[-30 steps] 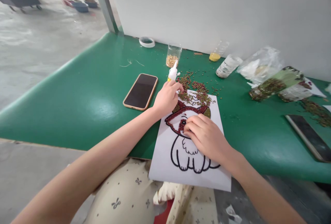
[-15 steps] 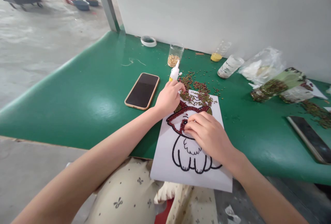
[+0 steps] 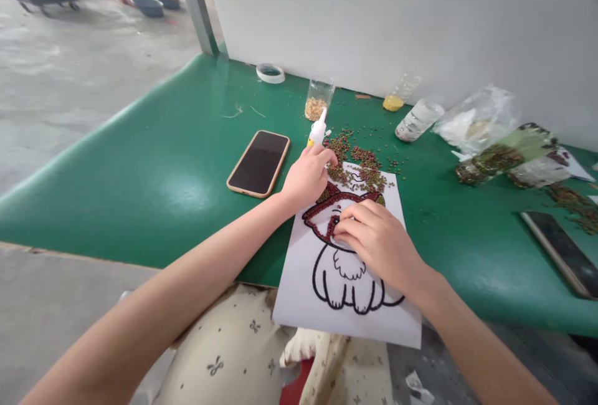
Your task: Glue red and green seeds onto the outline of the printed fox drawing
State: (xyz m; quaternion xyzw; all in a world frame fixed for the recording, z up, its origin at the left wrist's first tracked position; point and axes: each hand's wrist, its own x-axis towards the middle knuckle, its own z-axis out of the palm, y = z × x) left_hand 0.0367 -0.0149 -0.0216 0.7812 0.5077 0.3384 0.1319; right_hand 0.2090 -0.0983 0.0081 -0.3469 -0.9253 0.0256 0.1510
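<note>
Along the upper left edge of a white drawing sheet (image 3: 299, 293), my left hand (image 3: 306, 174) bends its fingers down by a heap of small red and green beans (image 3: 367, 161). Its fingertips are partly hidden. A white glue bottle (image 3: 318, 129) shows just beyond its knuckles, its lower part hidden. My right hand (image 3: 378, 240) lies over the right of the drawn animal's face (image 3: 322, 221), thumb and fingers pinched near the eye. What they hold is too small to make out. Dark red beans fill parts of the head; the body is bare outline.
Left of the sheet lies a phone (image 3: 260, 163); another phone (image 3: 558, 252) is at the right. A clear cup (image 3: 319, 100) with pale grains, a tape roll (image 3: 270, 73), a tipped cup (image 3: 419, 121), a plastic bag (image 3: 479, 118) and a bottle of dark bits (image 3: 488, 165) line the back.
The view has shifted very slightly. Both hands, the sheet and the glue bottle keep their places.
</note>
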